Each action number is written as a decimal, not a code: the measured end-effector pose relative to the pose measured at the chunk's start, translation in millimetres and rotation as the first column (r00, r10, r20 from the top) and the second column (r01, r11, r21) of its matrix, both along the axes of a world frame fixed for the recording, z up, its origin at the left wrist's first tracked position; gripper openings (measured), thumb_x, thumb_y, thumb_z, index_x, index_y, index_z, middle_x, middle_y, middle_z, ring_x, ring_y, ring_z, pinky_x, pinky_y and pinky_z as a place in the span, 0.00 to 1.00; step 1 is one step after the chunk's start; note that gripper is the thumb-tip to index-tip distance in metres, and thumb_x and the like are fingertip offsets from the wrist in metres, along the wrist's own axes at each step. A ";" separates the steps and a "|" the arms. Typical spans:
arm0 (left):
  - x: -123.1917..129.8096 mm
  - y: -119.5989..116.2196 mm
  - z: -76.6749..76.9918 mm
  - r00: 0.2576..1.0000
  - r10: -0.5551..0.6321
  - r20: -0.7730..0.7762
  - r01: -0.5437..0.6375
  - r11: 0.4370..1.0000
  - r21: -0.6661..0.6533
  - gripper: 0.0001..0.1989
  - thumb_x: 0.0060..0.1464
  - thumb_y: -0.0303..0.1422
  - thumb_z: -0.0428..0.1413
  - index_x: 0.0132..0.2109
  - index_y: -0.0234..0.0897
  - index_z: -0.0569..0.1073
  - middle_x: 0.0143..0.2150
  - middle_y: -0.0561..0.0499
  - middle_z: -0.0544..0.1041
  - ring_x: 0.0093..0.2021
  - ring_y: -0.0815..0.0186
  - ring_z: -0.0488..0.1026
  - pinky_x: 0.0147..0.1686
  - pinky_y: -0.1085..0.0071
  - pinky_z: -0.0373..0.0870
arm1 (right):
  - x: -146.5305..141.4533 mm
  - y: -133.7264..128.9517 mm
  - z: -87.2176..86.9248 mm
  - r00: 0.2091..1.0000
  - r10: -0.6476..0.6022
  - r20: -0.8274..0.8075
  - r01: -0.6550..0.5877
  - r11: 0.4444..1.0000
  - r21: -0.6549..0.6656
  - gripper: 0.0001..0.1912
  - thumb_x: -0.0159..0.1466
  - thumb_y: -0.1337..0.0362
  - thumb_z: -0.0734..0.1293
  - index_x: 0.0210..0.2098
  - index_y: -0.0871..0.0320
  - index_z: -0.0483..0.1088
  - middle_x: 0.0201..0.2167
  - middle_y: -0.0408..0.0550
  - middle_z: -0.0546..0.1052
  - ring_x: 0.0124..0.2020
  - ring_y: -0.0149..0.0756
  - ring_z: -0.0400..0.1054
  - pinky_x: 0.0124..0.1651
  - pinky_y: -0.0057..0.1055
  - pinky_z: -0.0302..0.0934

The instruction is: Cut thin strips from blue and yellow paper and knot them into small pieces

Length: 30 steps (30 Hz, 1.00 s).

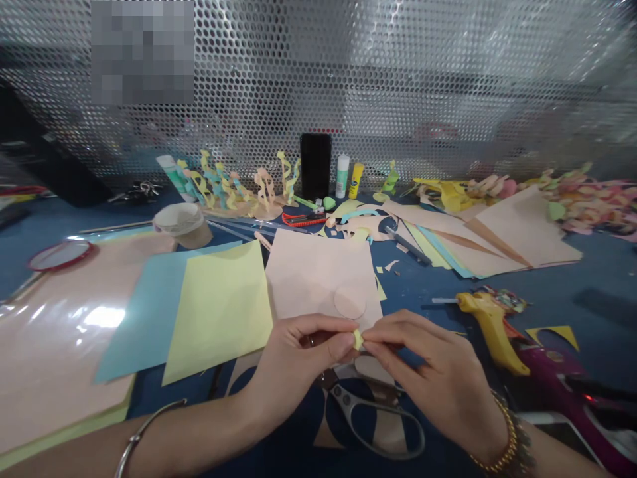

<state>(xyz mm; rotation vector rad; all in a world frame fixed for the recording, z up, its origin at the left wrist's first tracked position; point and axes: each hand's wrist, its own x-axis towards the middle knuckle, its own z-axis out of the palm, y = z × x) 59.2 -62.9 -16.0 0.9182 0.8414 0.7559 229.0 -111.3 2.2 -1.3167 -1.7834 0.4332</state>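
Between the fingertips of my left hand (303, 348) and my right hand (428, 372), a small yellow paper piece (357, 339) is pinched from both sides. It looks folded or star-shaped, but its exact form is too small to tell. Just beyond the fingers, a pale pink paper circle (350, 302) lies on a pale pink sheet (318, 265). Below my hands is a pair of scissors (383, 425) with grey handles, its blades partly hidden. Another cut round piece (373, 367) shows under my right fingers.
Yellow (223, 305) and blue sheets (144, 318) lie at left, near a paper-lined cup (184, 226). At right are a yellow glue gun (490, 332) and a magenta tool (562, 392). A black phone (315, 166), glue sticks (342, 176) and curled paper decorations (223, 189) stand at the back.
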 end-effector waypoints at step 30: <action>-0.6 -1.4 1.2 0.997 -0.052 -0.064 0.061 0.987 0.146 0.09 0.46 0.29 0.65 0.37 0.43 0.81 0.31 0.55 0.78 0.27 0.75 0.71 0.25 0.83 0.68 | -1.6 -2.0 0.9 1.000 -0.007 -0.023 0.007 1.000 -0.010 0.07 0.58 0.75 0.66 0.32 0.57 0.73 0.29 0.40 0.76 0.29 0.24 0.71 0.33 0.17 0.64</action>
